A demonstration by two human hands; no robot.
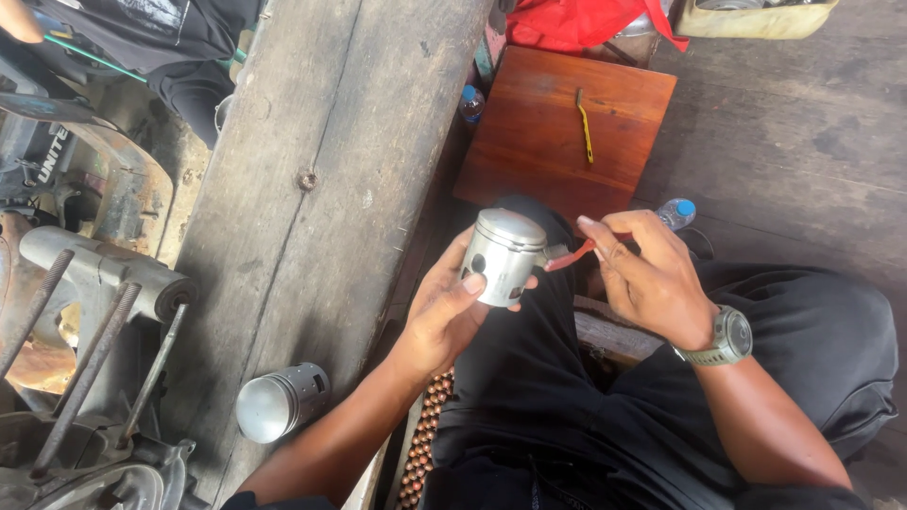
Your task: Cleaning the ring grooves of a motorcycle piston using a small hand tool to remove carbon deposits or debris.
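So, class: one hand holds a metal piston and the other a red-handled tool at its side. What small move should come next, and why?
Probably ease the red-handled tool a little further into the side of the piston. The right hand already has its tip at the piston's side, and the left hand grips the piston steady, thumb across its skirt.

Looks like a small engine repair workshop, pretty rough and ready. At 9 o'clock there's a stripped engine block (pixel 85 274) with long threaded studs (pixel 80 378) sticking out, a spare piston (pixel 281 401) lying on a weathered wooden plank (pixel 331 142), another piston (pixel 507 255) being held at centre, and worn board flooring (pixel 794 123) at 2 o'clock.
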